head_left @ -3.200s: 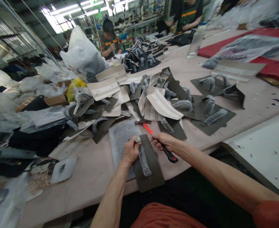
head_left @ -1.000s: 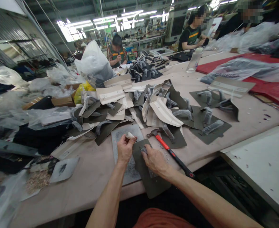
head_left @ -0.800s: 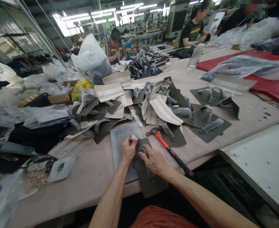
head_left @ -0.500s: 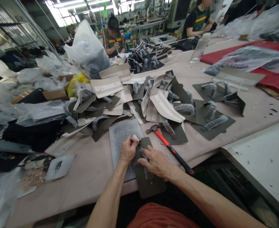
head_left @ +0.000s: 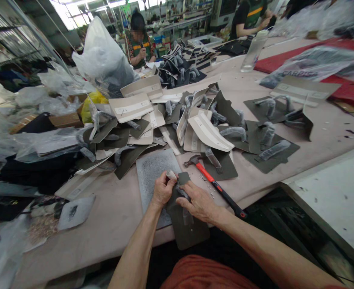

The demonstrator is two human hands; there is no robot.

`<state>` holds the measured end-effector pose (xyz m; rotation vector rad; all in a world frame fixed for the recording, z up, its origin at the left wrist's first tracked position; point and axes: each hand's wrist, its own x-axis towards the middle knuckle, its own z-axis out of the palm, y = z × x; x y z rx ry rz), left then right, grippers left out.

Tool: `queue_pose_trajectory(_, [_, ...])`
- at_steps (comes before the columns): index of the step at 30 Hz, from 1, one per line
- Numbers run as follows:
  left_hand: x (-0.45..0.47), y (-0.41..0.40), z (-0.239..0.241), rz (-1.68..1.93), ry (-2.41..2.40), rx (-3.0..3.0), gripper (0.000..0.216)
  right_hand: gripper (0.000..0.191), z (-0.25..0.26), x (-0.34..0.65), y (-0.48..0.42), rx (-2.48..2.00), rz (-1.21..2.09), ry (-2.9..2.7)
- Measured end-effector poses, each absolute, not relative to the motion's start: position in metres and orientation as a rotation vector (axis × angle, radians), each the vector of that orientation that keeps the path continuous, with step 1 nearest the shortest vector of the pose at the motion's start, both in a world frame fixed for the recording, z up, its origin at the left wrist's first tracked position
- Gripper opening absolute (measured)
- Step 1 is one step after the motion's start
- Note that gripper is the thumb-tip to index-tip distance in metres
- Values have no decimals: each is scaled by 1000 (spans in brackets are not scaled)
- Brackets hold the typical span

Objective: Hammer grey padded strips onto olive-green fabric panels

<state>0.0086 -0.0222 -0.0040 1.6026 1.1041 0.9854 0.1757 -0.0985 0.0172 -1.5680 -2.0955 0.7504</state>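
Head view: both hands meet over a dark panel [head_left: 191,235] that lies partly on a grey slab [head_left: 152,168] and hangs over the near edge of the desk [head_left: 119,216]. The left hand [head_left: 162,192] is clenched around a short pale-tipped punch [head_left: 170,174], held upright at the panel's far end. The right hand [head_left: 198,200] lies on the panel's wrapped handle [head_left: 188,216], fingers bent down on it; whether they pinch it or only press cannot be told. The hammer [head_left: 215,185] lies free just to the right, its head near the slab, with small loose rivets [head_left: 208,185] scattered beside it.

The risks, as a judgement: the overhanging panel could tip or slide off the desk if the right hand lifts, and the punch, standing so near the fingertips, could slip sideways and mark the panel or nip a finger. The rivets lie close enough to the edge to be swept off.

As for containers, a white plastic bag [head_left: 101,56] stands bulging with something dark, a cardboard box [head_left: 65,119] holds a yellow bundle [head_left: 92,108], and a clear bottle [head_left: 252,52] stands far off; its fill cannot be read.
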Motion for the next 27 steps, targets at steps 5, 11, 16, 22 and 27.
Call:
queue_pose_trajectory(5, [8,-22,-4,985,1127,1600,19,32,11,179,-97,-1545,756,-2080])
queue_pose_trajectory(11, [9,-23,-5,1001,1118,1639,15,33,13,179,-96,-1527,762,-2084])
queue_pose_trajectory(16, [13,-25,-6,976,1158,1728,13,34,18,206,-89,-1690,561,-1942])
queue_pose_trajectory(22, [15,-29,-12,963,1224,1815,13,24,15,258,-83,-2353,544,-1802])
queue_pose_trajectory(27, [14,-32,-14,947,1195,1898,15,10,15,255,-75,-2081,1292,-1389])
